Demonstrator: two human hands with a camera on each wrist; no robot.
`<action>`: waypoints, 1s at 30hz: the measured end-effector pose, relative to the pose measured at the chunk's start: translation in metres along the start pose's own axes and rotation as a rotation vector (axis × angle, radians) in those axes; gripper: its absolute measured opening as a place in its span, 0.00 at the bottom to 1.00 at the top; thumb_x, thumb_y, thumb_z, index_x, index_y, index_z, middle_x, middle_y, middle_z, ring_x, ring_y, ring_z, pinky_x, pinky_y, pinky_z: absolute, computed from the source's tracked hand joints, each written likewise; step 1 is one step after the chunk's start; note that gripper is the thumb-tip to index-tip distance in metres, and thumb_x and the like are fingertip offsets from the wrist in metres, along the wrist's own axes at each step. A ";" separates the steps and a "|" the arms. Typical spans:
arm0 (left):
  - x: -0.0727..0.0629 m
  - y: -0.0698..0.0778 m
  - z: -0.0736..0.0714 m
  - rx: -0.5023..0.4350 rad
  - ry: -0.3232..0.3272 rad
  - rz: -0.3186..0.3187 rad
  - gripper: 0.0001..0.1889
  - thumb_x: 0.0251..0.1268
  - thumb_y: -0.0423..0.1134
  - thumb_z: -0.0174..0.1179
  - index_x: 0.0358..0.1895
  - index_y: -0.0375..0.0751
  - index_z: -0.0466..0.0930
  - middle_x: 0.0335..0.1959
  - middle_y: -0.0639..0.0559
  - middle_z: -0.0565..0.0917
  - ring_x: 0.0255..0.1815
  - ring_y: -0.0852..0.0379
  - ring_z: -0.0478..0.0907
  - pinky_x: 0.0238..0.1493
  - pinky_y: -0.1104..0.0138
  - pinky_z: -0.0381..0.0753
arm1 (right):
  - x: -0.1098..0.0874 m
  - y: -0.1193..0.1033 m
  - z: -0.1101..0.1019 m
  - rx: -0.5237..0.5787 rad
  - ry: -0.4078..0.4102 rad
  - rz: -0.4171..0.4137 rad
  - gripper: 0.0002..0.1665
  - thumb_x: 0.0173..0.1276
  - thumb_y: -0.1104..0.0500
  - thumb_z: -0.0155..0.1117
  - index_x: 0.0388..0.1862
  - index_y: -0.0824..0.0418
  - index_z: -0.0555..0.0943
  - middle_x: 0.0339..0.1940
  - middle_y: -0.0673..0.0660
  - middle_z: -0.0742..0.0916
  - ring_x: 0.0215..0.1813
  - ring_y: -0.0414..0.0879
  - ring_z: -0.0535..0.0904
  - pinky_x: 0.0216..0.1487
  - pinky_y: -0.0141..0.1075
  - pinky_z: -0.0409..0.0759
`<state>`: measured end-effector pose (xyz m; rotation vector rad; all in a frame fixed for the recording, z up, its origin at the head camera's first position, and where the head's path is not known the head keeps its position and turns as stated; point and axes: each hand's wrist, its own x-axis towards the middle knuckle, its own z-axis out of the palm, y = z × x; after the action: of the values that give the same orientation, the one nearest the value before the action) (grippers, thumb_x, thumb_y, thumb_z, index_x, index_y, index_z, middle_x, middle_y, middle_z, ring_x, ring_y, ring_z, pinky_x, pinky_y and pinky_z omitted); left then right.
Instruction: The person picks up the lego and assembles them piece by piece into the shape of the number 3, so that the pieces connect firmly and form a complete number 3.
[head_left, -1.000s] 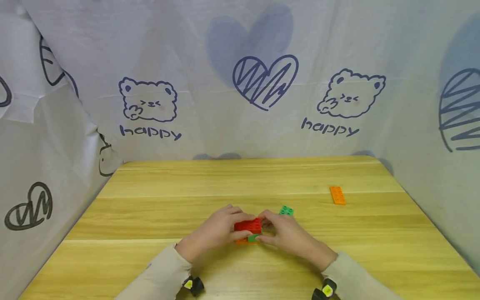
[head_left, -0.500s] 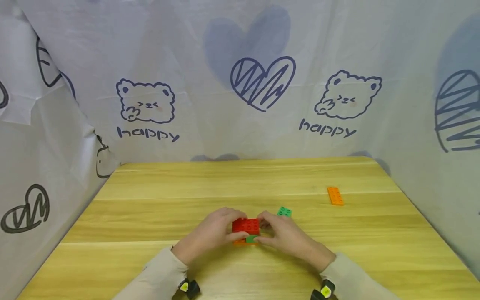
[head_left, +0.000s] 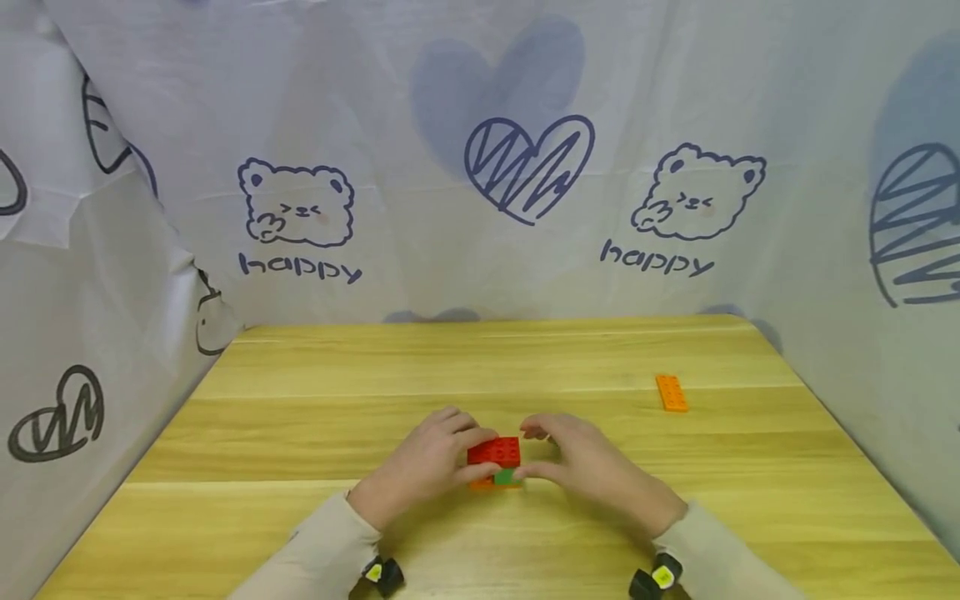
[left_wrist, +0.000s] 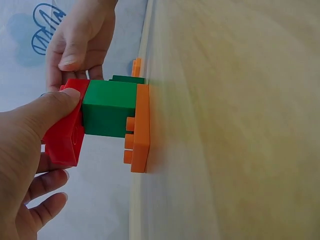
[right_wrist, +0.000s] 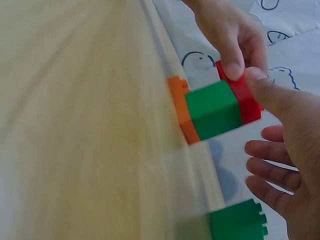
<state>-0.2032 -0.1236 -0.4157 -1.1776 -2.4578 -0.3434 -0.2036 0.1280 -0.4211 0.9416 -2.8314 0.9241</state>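
Note:
A small stack stands on the table: an orange plate (left_wrist: 142, 130) at the bottom, a green brick (left_wrist: 110, 107) on one end of it, and a red brick (head_left: 495, 452) on top, jutting out past the green one. My left hand (head_left: 420, 462) grips the red brick between thumb and fingers from the left. On the other side, my right hand (head_left: 596, 471) has its thumb tip at the red brick's end, while its relaxed fingers stand apart from the stack. In the right wrist view a second green brick (right_wrist: 237, 222) lies near those fingers; my right hand hides it in the head view.
Another orange plate (head_left: 672, 392) lies farther back on the right of the wooden table (head_left: 337, 358). A white cloth (head_left: 420, 250) with printed hearts and bears hangs behind the table and along both sides.
My right hand has drawn slightly right and its fingers have spread away from the stack, now covering the loose green brick in the head view. My left hand keeps its grip.

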 end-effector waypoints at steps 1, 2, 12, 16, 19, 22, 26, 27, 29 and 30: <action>0.000 0.000 0.000 0.005 0.000 0.005 0.19 0.61 0.56 0.67 0.47 0.46 0.86 0.37 0.56 0.83 0.40 0.59 0.76 0.43 0.66 0.79 | 0.000 0.001 -0.002 -0.015 0.014 -0.006 0.37 0.60 0.33 0.65 0.60 0.55 0.77 0.52 0.48 0.84 0.53 0.46 0.78 0.53 0.45 0.78; 0.001 0.000 0.000 0.010 0.001 0.010 0.19 0.61 0.56 0.67 0.47 0.46 0.87 0.37 0.56 0.83 0.40 0.58 0.76 0.43 0.66 0.79 | 0.000 0.003 -0.003 -0.035 0.031 -0.012 0.36 0.61 0.33 0.64 0.60 0.55 0.78 0.53 0.48 0.84 0.54 0.46 0.78 0.54 0.46 0.78; 0.001 -0.002 0.002 0.039 0.019 0.035 0.20 0.60 0.57 0.67 0.46 0.47 0.87 0.36 0.57 0.83 0.39 0.59 0.76 0.43 0.66 0.78 | 0.000 0.027 -0.013 -0.249 0.155 -0.060 0.35 0.64 0.38 0.66 0.61 0.59 0.77 0.58 0.54 0.81 0.59 0.50 0.75 0.60 0.48 0.75; 0.001 -0.002 0.002 0.038 0.021 0.035 0.19 0.61 0.57 0.67 0.46 0.47 0.87 0.36 0.57 0.83 0.39 0.59 0.76 0.43 0.67 0.78 | 0.001 0.036 -0.014 -0.305 0.151 -0.050 0.35 0.62 0.40 0.70 0.62 0.59 0.77 0.58 0.55 0.81 0.58 0.51 0.75 0.59 0.48 0.75; 0.000 -0.002 0.002 0.040 0.017 0.032 0.19 0.61 0.57 0.67 0.46 0.47 0.87 0.36 0.57 0.83 0.39 0.59 0.75 0.43 0.67 0.78 | 0.002 0.041 -0.015 -0.342 0.132 -0.050 0.35 0.62 0.41 0.71 0.62 0.59 0.78 0.57 0.56 0.81 0.57 0.52 0.76 0.58 0.48 0.76; 0.000 -0.001 0.002 0.043 0.014 0.031 0.20 0.61 0.56 0.67 0.46 0.46 0.87 0.36 0.57 0.83 0.39 0.59 0.75 0.43 0.67 0.78 | 0.002 0.043 -0.017 -0.371 0.103 -0.048 0.34 0.62 0.42 0.71 0.61 0.60 0.78 0.56 0.57 0.82 0.55 0.53 0.77 0.57 0.48 0.77; 0.000 -0.001 0.002 0.041 0.015 0.030 0.20 0.61 0.56 0.66 0.46 0.46 0.87 0.35 0.57 0.83 0.39 0.58 0.76 0.44 0.66 0.78 | 0.001 0.045 -0.019 -0.386 0.060 -0.026 0.34 0.63 0.42 0.70 0.60 0.62 0.78 0.55 0.59 0.82 0.55 0.55 0.78 0.56 0.49 0.77; 0.000 -0.001 0.002 0.040 0.015 0.030 0.19 0.61 0.56 0.66 0.46 0.46 0.87 0.35 0.57 0.83 0.39 0.58 0.76 0.45 0.66 0.78 | 0.001 0.045 -0.020 -0.389 0.054 -0.025 0.33 0.63 0.43 0.70 0.60 0.62 0.78 0.55 0.60 0.83 0.54 0.55 0.78 0.55 0.49 0.77; 0.000 -0.001 0.002 0.037 0.017 0.031 0.20 0.61 0.56 0.66 0.46 0.46 0.87 0.35 0.57 0.83 0.39 0.58 0.76 0.45 0.66 0.77 | 0.000 0.046 -0.021 -0.393 0.040 -0.017 0.32 0.64 0.43 0.70 0.60 0.62 0.78 0.54 0.60 0.83 0.53 0.55 0.79 0.53 0.49 0.78; 0.000 -0.001 0.002 0.035 0.017 0.031 0.20 0.61 0.56 0.66 0.46 0.46 0.87 0.35 0.57 0.83 0.39 0.58 0.76 0.45 0.66 0.77 | 0.000 0.046 -0.021 -0.396 0.034 -0.016 0.32 0.64 0.44 0.70 0.60 0.63 0.78 0.54 0.60 0.83 0.53 0.55 0.79 0.52 0.48 0.79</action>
<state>-0.2046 -0.1238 -0.4180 -1.1925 -2.4181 -0.2993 -0.2321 0.1688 -0.4280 0.8816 -2.8149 0.3482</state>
